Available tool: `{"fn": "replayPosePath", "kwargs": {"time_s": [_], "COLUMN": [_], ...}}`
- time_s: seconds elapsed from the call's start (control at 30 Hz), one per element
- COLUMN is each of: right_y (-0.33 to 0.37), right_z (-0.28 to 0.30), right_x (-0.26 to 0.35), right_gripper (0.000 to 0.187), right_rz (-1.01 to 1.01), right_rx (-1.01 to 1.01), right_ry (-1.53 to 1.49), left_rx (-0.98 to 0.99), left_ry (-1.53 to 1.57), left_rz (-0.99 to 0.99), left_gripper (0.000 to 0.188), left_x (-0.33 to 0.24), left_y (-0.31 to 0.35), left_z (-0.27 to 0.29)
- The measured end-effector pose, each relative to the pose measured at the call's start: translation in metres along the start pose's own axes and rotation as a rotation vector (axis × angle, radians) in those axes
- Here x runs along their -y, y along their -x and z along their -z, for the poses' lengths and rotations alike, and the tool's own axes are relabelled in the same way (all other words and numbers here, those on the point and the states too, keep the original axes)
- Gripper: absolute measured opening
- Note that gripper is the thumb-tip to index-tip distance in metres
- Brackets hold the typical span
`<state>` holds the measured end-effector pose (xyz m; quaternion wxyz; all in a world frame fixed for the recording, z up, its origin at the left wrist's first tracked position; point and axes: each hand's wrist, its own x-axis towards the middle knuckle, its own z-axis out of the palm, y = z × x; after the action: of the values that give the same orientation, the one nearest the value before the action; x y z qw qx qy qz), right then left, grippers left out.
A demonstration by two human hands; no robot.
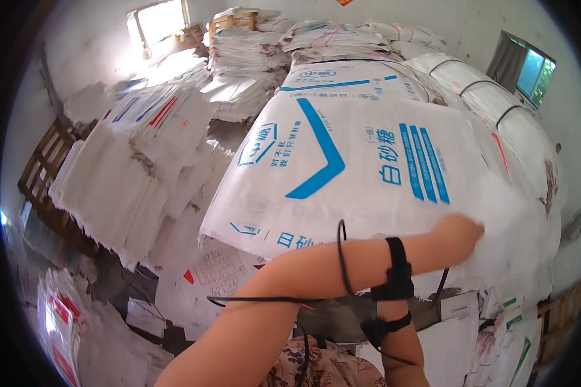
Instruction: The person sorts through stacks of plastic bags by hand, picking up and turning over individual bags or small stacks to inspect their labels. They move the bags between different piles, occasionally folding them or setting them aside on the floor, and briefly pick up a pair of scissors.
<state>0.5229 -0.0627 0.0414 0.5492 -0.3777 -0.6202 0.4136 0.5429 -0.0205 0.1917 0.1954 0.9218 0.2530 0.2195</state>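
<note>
A large white woven sack (361, 161) with blue printing lies flat on top of a stack of similar sacks. My left arm crosses in front of it from the lower left. My left hand (459, 240) is closed at the sack's near right part, where the white material is blurred by motion. The fingertips are mostly hidden. My right forearm (403, 351) comes up from the lower edge and passes behind the left forearm, which hides my right hand. Black straps (397, 258) with cables circle both forearms.
Heaps of folded white sacks (122, 174) stand at the left, with more piles (248, 55) at the back. Strapped bales (471, 84) lie at the far right. A wooden pallet (48, 168) leans at the left. Loose sacks (510, 338) stand at the lower right.
</note>
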Motion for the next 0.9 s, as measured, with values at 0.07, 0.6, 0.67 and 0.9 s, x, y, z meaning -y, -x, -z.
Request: {"fn": "replayPosePath", "kwargs": {"time_s": [0.07, 0.6, 0.67, 0.9], "right_y": [0.009, -0.094, -0.087, 0.009], "right_z": [0.005, 0.29, 0.317, 0.117], "right_x": [0.001, 0.076, 0.067, 0.059], "right_gripper": [0.058, 0.059, 0.062, 0.063], "right_rz": [0.014, 0.027, -0.003, 0.171], "right_rx": [-0.032, -0.591, -0.667, -0.179], "right_ry": [0.059, 0.195, 0.243, 1.373], "left_rx": [0.228, -0.839, -0.801, -0.587], "left_ry": [-0.008, 0.829, 1.432, 1.731], "left_rz": [0.019, 1.265, 1.075, 0.62], "left_gripper": [0.043, 0.081, 0.089, 0.073], "left_x": [-0.012, 0.215, 0.226, 0.169], "left_y": [0.016, 0.432, 0.449, 0.398], "left_z": [-0.018, 0.009, -0.051, -0.064]}}
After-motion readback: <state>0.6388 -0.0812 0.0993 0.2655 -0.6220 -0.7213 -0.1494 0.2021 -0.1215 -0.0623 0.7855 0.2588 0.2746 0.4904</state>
